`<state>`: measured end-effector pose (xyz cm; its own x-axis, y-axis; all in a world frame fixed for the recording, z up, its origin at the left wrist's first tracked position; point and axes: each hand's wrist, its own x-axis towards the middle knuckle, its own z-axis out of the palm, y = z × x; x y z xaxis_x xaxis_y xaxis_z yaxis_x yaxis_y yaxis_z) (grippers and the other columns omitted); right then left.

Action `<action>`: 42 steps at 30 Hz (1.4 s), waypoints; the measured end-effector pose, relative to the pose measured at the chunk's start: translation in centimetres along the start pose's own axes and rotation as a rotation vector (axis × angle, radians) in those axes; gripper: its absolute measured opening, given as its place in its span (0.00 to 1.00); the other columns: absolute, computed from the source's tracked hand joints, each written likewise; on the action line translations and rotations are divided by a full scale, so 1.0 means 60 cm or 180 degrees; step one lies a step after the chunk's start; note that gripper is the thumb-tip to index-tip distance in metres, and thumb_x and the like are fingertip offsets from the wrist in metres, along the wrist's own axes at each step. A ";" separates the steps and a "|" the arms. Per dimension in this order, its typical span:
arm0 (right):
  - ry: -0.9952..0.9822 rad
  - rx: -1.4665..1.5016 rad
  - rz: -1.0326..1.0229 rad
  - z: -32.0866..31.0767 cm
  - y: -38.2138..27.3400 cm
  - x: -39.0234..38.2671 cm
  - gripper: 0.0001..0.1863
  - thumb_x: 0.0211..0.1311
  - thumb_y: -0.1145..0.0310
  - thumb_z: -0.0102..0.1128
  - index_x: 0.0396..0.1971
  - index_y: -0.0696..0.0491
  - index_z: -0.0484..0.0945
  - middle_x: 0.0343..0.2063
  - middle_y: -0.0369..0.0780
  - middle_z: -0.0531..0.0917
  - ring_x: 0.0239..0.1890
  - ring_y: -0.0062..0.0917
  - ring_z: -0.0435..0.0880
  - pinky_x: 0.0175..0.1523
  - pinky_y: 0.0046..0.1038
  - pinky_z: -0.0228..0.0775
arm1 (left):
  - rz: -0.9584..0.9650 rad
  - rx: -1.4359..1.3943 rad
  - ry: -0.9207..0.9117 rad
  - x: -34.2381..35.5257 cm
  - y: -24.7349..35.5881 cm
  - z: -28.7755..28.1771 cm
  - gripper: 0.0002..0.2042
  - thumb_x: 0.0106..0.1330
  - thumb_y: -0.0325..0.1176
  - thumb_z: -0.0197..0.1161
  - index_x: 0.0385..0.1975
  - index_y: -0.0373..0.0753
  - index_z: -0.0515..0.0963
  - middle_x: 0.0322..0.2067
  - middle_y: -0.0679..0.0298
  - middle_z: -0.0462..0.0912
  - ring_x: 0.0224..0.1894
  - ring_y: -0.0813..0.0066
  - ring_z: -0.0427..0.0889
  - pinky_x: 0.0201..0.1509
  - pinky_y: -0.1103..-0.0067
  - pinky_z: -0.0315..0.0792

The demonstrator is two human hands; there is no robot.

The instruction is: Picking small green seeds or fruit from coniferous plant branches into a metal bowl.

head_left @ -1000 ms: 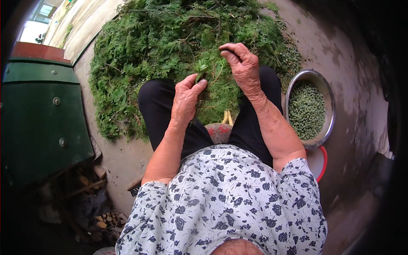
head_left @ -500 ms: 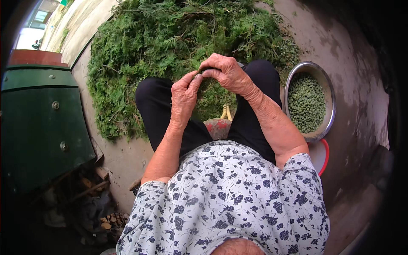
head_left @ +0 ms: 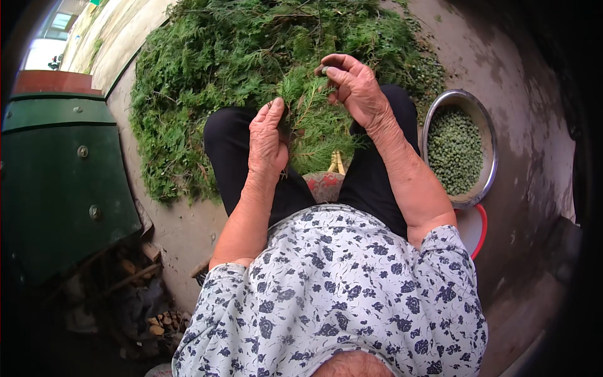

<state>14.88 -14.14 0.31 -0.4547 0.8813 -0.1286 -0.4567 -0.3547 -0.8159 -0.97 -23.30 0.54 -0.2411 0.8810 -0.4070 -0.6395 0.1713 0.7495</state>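
In my left hand (head_left: 267,139), closed between my knees, is a leafy evergreen sprig (head_left: 309,108) with feathery green fronds fanning to the right. My right hand (head_left: 359,93) is raised beside the sprig's tip, apart from it. Its thumb and forefinger pinch a small greenish seed cone (head_left: 325,70); the other fingers curl loosely. Right of my right knee, a metal basin (head_left: 494,160) holds a heap of small round green cones (head_left: 453,151). Past my knees spreads a large pile of cut evergreen branches (head_left: 207,81).
Under the metal basin's near side sits a red-rimmed white basin (head_left: 472,232). A patterned stool (head_left: 325,186) shows between my thighs. At left stands a dark green panel (head_left: 63,195) with bolts, with wood scraps (head_left: 160,323) below it. Loose cones lie at the pile's right edge.
My hands, together before, are now apart. The right moved up and right with a cone in its pinch; the left dropped slightly, and the sprig now shows between them.
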 end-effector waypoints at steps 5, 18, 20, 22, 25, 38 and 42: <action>0.0239 0.1072 -0.0434 -0.036 -0.006 0.013 0.07 0.59 0.71 0.52 0.34 0.57 0.72 0.25 0.36 0.76 0.23 0.19 0.76 0.23 0.19 0.66 | -0.0052 -0.0213 0.0016 0.002 0.010 -0.003 0.06 0.61 0.32 0.57 0.35 0.40 0.71 0.29 0.69 0.77 0.30 0.77 0.78 0.29 0.78 0.76; 0.0343 -0.0633 0.0371 -0.015 0.004 -0.008 0.09 0.59 0.66 0.54 0.33 0.56 0.75 0.17 0.30 0.72 0.12 0.08 0.66 0.12 0.12 0.52 | -0.1037 -0.2027 -0.1175 0.032 0.007 -0.049 0.11 0.66 0.37 0.42 0.21 0.42 0.63 0.17 0.70 0.62 0.17 0.81 0.60 0.20 0.82 0.58; 0.0379 -0.0847 0.0472 -0.007 0.004 -0.009 0.08 0.59 0.67 0.54 0.34 0.56 0.76 0.17 0.30 0.73 0.11 0.08 0.65 0.12 0.12 0.52 | -0.0955 -0.1996 -0.0951 0.024 0.010 -0.039 0.11 0.66 0.37 0.42 0.24 0.41 0.66 0.17 0.70 0.61 0.16 0.80 0.60 0.19 0.81 0.58; 0.0272 -0.1057 0.0487 -0.006 0.010 -0.008 0.09 0.59 0.68 0.54 0.36 0.56 0.76 0.18 0.30 0.74 0.11 0.08 0.66 0.12 0.12 0.53 | -0.0874 -0.1962 -0.0981 0.024 0.012 -0.040 0.10 0.66 0.38 0.43 0.27 0.41 0.68 0.18 0.69 0.64 0.17 0.80 0.61 0.20 0.81 0.60; 0.0278 -0.1040 0.0489 -0.003 0.009 -0.008 0.09 0.59 0.68 0.54 0.35 0.56 0.76 0.18 0.30 0.73 0.11 0.07 0.66 0.12 0.12 0.52 | -0.0664 -0.1630 -0.0499 0.026 0.022 -0.042 0.10 0.66 0.39 0.47 0.32 0.40 0.71 0.23 0.66 0.70 0.20 0.78 0.65 0.24 0.81 0.63; 0.0313 -0.0838 0.0402 0.002 0.011 0.005 0.07 0.60 0.70 0.52 0.33 0.58 0.75 0.18 0.32 0.73 0.10 0.09 0.66 0.11 0.14 0.51 | 0.0890 -0.1133 0.0626 0.053 0.156 -0.170 0.07 0.62 0.33 0.55 0.36 0.39 0.70 0.33 0.61 0.78 0.32 0.63 0.78 0.35 0.69 0.74; 0.0365 -0.0935 0.0387 0.006 0.013 0.003 0.07 0.60 0.69 0.52 0.33 0.57 0.75 0.17 0.32 0.73 0.10 0.09 0.66 0.11 0.13 0.51 | 0.0963 0.0045 0.1712 0.051 0.075 -0.359 0.13 0.59 0.29 0.55 0.44 0.39 0.68 0.37 0.61 0.76 0.35 0.64 0.77 0.34 0.69 0.74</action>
<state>14.15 -14.38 -0.15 -0.3959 0.8733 -0.2840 -0.1569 -0.3690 -0.9161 -20.30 -29.35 -8.60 -0.7471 0.5463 -0.3787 -0.4763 -0.0426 0.8782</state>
